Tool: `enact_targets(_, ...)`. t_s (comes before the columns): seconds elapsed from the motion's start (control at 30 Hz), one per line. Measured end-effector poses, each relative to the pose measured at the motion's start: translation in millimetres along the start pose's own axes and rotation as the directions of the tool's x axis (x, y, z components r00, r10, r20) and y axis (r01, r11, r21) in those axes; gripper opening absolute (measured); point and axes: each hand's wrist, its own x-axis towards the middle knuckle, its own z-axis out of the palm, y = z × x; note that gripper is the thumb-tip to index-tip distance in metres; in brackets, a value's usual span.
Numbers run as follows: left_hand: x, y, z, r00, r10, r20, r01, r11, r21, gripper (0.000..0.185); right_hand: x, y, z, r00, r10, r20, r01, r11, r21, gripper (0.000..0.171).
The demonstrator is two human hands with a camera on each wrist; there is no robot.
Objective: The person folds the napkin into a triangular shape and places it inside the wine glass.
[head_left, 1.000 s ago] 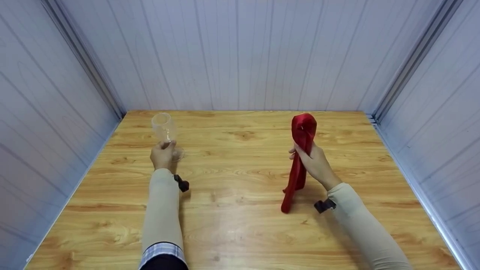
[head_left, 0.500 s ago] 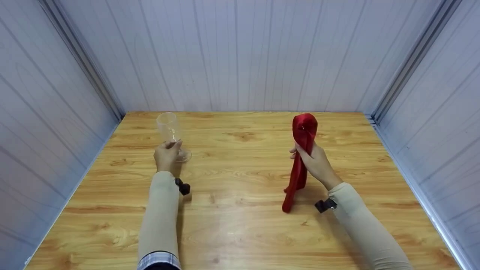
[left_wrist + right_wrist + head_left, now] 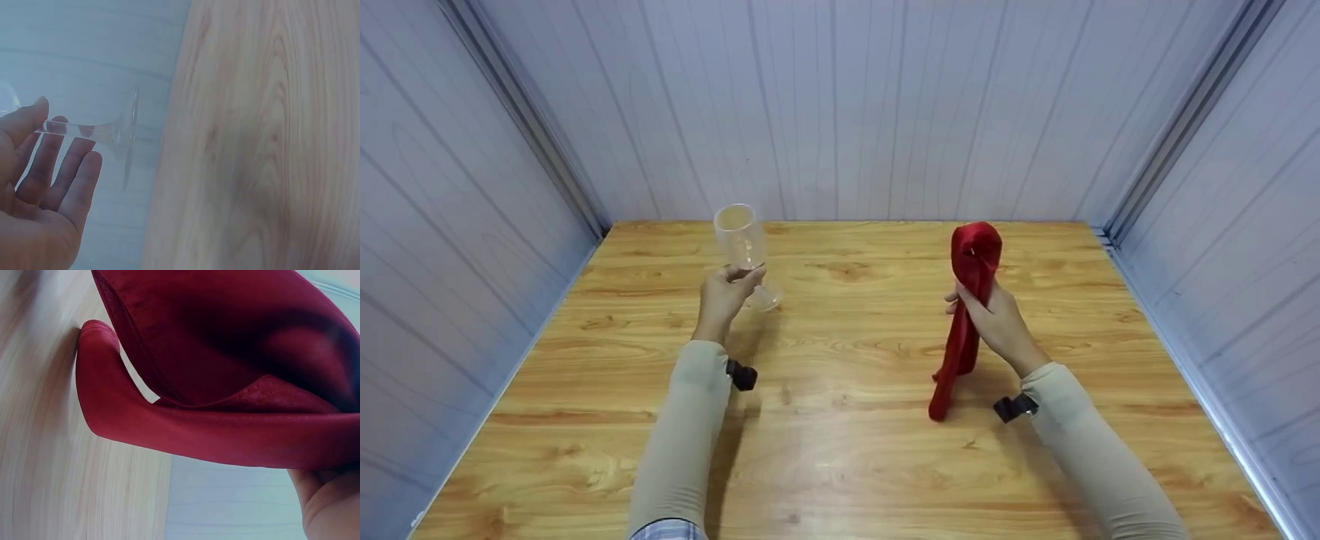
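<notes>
Two hands up over wooden table (image 3: pixel 840 450). Left hand (image 3: pixel 725 296) pinches stem of clear wine glass (image 3: pixel 741 244), held tilted, foot apparently lifted off the wood. Right hand (image 3: pixel 996 324) grips folded red cloth (image 3: pixel 969 300) mid-length, fingers curled round it; lower end seems to touch table.

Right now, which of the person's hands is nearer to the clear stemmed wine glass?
Left. The left hand holds the clear stemmed wine glass by its stem; the right hand is far across the table, gripping a red cloth.
</notes>
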Motion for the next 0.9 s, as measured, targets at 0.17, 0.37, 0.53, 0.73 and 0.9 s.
enact_targets(0.17,-7.9,8.4,15.7,0.999,0.033,0.040,-0.035,0.999,0.037,0.034,1,1,-1,1.000,-0.010,-0.006,0.010,1.000,0.008,0.018)
enact_targets(0.37,-22.9,11.2,36.7,0.989,0.063,0.136,-0.072,0.996,0.059,0.030,2,2,-3,1.000,-0.013,-0.006,0.014,1.000,0.012,0.020)
enact_targets(0.53,-35.6,12.9,53.8,0.965,0.114,0.234,-0.130,0.990,0.053,0.026,3,4,-4,1.000,-0.006,-0.006,0.006,1.000,0.019,0.023)
enact_targets(0.73,-48.7,12.0,74.7,0.938,0.146,0.316,-0.175,0.982,0.067,0.024,2,6,-5,1.000,-0.008,-0.007,0.008,1.000,0.020,0.023)
enact_targets(0.9,-56.2,8.8,92.4,0.898,0.200,0.391,-0.227,0.973,0.024,0.027,2,6,-6,1.000,-0.006,-0.005,0.006,1.000,0.011,0.022)
